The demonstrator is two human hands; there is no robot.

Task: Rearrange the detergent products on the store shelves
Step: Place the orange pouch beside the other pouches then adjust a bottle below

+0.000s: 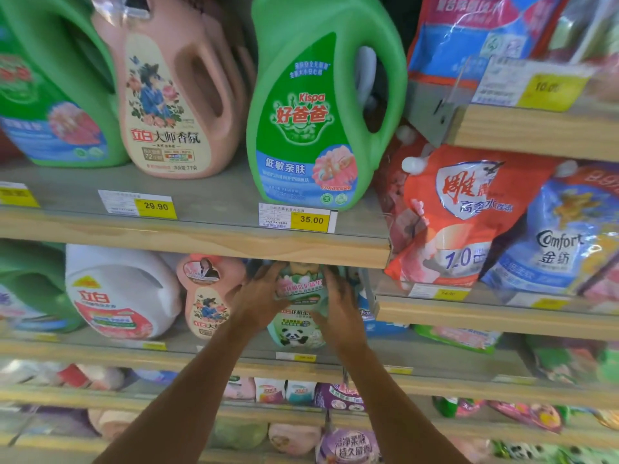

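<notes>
A pale green detergent bottle with a panda label (298, 316) stands on the second shelf (234, 354), just under the shelf above. My left hand (258, 296) grips its left side and my right hand (338, 306) grips its right side. The bottle's cap is hidden under the upper shelf edge. To its left stand a small pink bottle (207, 296), a white jug (120, 293) and a green jug (30, 289).
The upper shelf (201, 242) carries a green Kispa jug (318, 105), a pink jug (174, 88) and another green jug (50, 85). Refill pouches, red (459, 222) and blue Comfort (556, 236), fill the right bay. Lower shelves hold several small pouches.
</notes>
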